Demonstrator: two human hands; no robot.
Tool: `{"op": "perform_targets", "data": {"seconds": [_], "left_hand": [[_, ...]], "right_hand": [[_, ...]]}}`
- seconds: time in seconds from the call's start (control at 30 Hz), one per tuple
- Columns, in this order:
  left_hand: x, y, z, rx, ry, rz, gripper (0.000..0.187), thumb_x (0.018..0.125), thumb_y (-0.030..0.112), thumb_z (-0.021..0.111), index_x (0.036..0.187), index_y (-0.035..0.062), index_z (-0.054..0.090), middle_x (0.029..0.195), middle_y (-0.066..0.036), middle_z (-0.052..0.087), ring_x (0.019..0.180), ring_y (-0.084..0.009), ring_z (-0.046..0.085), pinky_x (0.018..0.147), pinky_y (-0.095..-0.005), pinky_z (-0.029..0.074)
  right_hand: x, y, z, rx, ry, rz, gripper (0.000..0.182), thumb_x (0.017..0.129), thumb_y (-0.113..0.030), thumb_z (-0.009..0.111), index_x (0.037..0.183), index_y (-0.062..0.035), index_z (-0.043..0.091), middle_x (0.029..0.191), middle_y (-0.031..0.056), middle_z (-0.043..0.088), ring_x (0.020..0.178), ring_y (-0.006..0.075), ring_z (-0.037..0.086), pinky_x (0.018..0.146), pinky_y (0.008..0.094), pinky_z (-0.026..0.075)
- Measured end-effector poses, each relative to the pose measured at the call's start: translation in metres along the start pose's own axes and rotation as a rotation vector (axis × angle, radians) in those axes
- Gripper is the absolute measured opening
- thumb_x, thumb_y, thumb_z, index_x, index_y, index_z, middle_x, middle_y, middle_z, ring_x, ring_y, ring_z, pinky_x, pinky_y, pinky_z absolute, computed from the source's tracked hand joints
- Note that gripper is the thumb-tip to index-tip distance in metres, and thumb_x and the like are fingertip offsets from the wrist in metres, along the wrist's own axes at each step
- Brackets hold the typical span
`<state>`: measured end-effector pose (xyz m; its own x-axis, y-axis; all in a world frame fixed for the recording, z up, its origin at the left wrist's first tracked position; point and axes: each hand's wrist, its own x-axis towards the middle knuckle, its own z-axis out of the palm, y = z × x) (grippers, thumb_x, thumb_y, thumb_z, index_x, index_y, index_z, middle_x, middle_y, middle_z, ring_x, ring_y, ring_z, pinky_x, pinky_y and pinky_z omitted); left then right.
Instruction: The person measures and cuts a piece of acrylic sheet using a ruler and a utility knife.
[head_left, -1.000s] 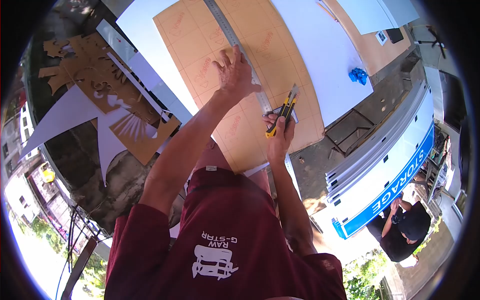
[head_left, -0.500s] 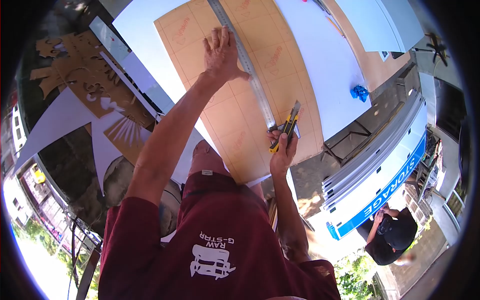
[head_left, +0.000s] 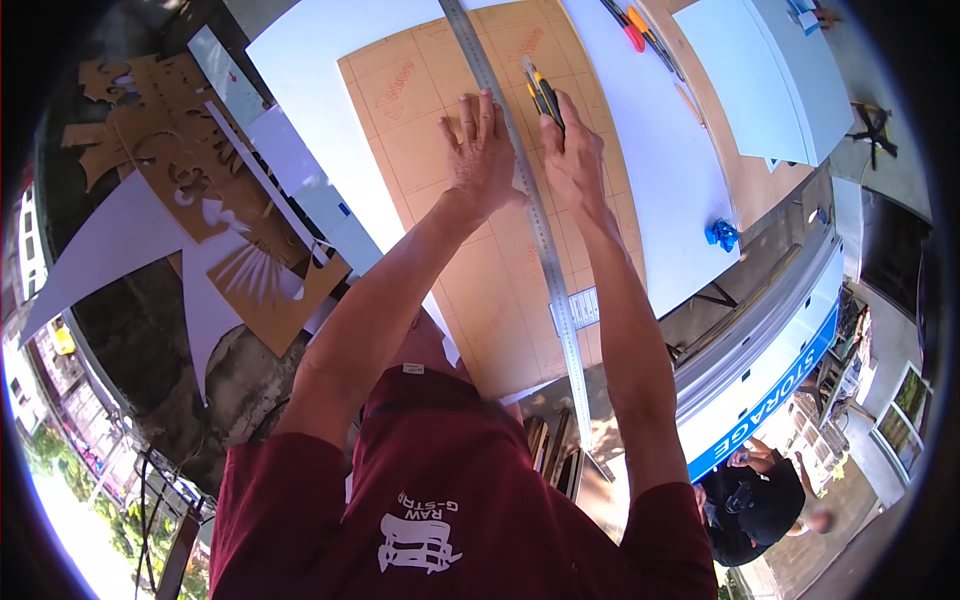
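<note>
A tan, paper-faced sheet (head_left: 420,150) with a grid of lines and red print lies on a white board. Across it runs a long metal ruler (head_left: 545,245), its near end jutting past the sheet's lower edge. My left hand (head_left: 480,155) lies flat with fingers spread, at the ruler's left side and touching it. Gripped in my right hand (head_left: 575,160) is a yellow-and-black utility knife (head_left: 543,96), its tip pointing away from me just right of the ruler. A square-shaped head (head_left: 576,311) sits around the ruler near the sheet's lower part.
Pens and a red-handled tool (head_left: 632,36) rest on the white board (head_left: 665,200), with a crumpled blue item (head_left: 721,235) near its right corner. Cut-out scraps (head_left: 180,170) lie at left. Lower right, a STORAGE sign (head_left: 770,400) stands near a crouching person (head_left: 755,505).
My right hand has moved the knife from the ruler's near end up to beside my left hand. The ruler now reaches farther toward me, past the sheet's edge.
</note>
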<state>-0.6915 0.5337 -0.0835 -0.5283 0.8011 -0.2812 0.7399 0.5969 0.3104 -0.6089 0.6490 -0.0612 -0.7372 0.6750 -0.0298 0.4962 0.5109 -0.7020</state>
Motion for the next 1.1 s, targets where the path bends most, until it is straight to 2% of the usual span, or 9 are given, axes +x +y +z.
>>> {"op": "perform_targets", "data": {"seconds": [0.07,0.17,0.27,0.37,0.57,0.67,0.77,0.87,1.1], "left_hand": [[0.001,-0.001,-0.001,-0.011,-0.007,-0.007,0.151,0.046,0.051,0.101,0.157,-0.0103,0.019,0.166,-0.027,0.013,0.154,-0.0491,0.012,0.118,-0.0713,0.02],[0.003,0.002,-0.003,-0.02,-0.03,-0.017,0.152,0.047,0.049,0.101,0.157,-0.0101,0.016,0.166,-0.027,0.012,0.155,-0.0489,0.011,0.118,-0.0712,0.02],[0.003,0.001,-0.005,-0.033,-0.051,-0.024,0.153,0.047,0.048,0.102,0.158,-0.0101,0.014,0.167,-0.028,0.01,0.155,-0.049,0.01,0.118,-0.0717,0.02],[0.003,0.0,-0.004,-0.045,-0.064,-0.023,0.154,0.047,0.047,0.102,0.158,-0.01,0.012,0.167,-0.028,0.009,0.155,-0.0493,0.009,0.118,-0.0725,0.019],[0.004,0.0,-0.003,-0.067,-0.063,-0.019,0.15,0.048,0.044,0.102,0.158,-0.0097,0.015,0.166,-0.029,0.009,0.154,-0.0516,0.007,0.117,-0.0747,0.018],[0.003,-0.001,-0.003,-0.084,-0.054,-0.009,0.148,0.048,0.044,0.101,0.158,-0.0094,0.018,0.165,-0.029,0.01,0.154,-0.0525,0.007,0.117,-0.0753,0.018],[0.003,-0.001,-0.003,-0.083,-0.054,-0.008,0.148,0.049,0.043,0.101,0.159,-0.0088,0.018,0.165,-0.029,0.009,0.153,-0.0527,0.007,0.117,-0.0757,0.018],[0.003,0.0,-0.003,-0.084,-0.051,-0.008,0.148,0.049,0.044,0.101,0.159,-0.0083,0.017,0.165,-0.029,0.009,0.153,-0.0528,0.007,0.116,-0.0761,0.018],[0.004,-0.001,-0.002,-0.055,-0.077,-0.007,0.151,0.048,0.046,0.101,0.16,-0.0078,0.015,0.166,-0.029,0.008,0.154,-0.053,0.006,0.116,-0.0762,0.019]], "right_hand": [[0.047,-0.013,0.013,-0.039,-0.077,-0.013,0.034,0.102,-0.019,0.057,0.134,-0.0075,0.051,0.098,0.0266,0.071,0.088,0.048,0.069,0.073,0.0543,0.055],[0.092,-0.018,0.036,-0.138,-0.03,-0.131,0.042,0.103,-0.029,0.056,0.141,-0.0095,0.053,0.093,0.0265,0.071,0.087,0.0447,0.071,0.075,0.051,0.055],[0.109,-0.029,0.046,-0.172,-0.101,-0.1,0.033,0.102,-0.019,0.054,0.131,-0.0031,0.052,0.097,0.0277,0.07,0.089,0.0469,0.07,0.073,0.0552,0.056],[0.115,-0.02,0.063,-0.192,-0.048,-0.155,0.044,0.101,-0.025,0.056,0.14,-0.0045,0.053,0.1,0.0295,0.07,0.091,0.0474,0.07,0.078,0.0531,0.056],[0.111,-0.015,0.069,-0.158,-0.051,-0.199,0.043,0.1,-0.018,0.054,0.138,0.001,0.051,0.101,0.0303,0.07,0.092,0.0481,0.07,0.078,0.0548,0.056],[0.107,-0.012,0.073,-0.145,-0.003,-0.291,0.04,0.1,-0.014,0.053,0.135,0.005,0.048,0.093,0.0303,0.068,0.083,0.047,0.069,0.068,0.0541,0.056],[0.109,-0.012,0.075,-0.167,0.007,-0.252,0.039,0.101,-0.014,0.052,0.135,0.0049,0.048,0.093,0.0298,0.068,0.083,0.047,0.069,0.069,0.0544,0.056],[0.108,-0.014,0.073,-0.16,-0.011,-0.237,0.043,0.1,-0.014,0.052,0.14,0.0029,0.05,0.1,0.0303,0.069,0.089,0.0479,0.07,0.077,0.0549,0.056],[0.108,-0.014,0.074,-0.177,-0.026,-0.256,0.042,0.1,-0.013,0.053,0.138,0.0051,0.05,0.098,0.0305,0.068,0.086,0.0474,0.07,0.073,0.0546,0.056]]}}
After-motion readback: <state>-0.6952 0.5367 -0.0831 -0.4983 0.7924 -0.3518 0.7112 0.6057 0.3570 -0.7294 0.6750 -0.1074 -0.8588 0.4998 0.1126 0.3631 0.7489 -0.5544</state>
